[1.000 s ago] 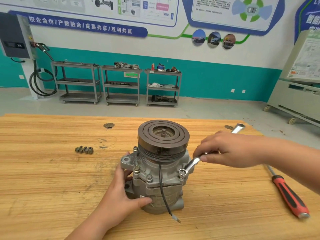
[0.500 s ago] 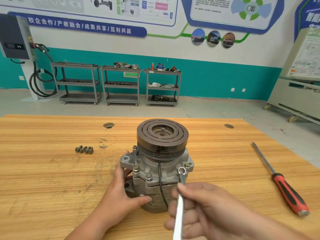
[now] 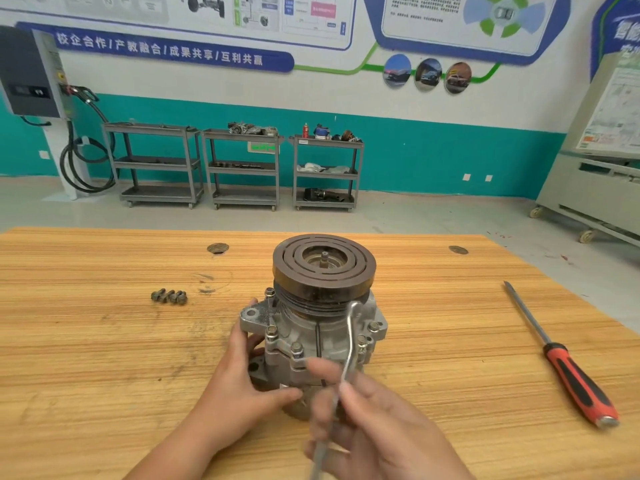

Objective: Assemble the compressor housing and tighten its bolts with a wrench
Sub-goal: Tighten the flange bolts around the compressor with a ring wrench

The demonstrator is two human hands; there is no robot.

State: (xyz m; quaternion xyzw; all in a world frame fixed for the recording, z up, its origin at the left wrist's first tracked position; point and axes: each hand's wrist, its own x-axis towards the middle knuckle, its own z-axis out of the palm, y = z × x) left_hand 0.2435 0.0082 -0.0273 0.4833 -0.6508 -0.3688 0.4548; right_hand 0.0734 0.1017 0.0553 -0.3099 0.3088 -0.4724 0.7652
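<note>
A grey compressor [image 3: 304, 336] stands upright on the wooden table [image 3: 86, 341], its dark grooved pulley [image 3: 323, 265] on top. Several bolts [image 3: 296, 348] sit in the housing flange. My left hand [image 3: 242, 386] holds the lower left side of the housing. In front of the compressor, my right hand [image 3: 374, 420] grips a silver wrench [image 3: 350, 341]. The wrench points up and away from me, its head just under the pulley at the front right. A black wire [image 3: 318, 341] hangs down the front of the housing.
Several loose bolts [image 3: 169, 296] lie on the table to the left. A red-and-black screwdriver [image 3: 561, 358] lies at the right. Grey shelf carts [image 3: 242, 168] stand on the floor beyond the table's far edge.
My right hand swung the wrench handle from the right side round to the front, toward me, then lifted the wrench head up off the front-right bolt. My left hand stayed on the housing.
</note>
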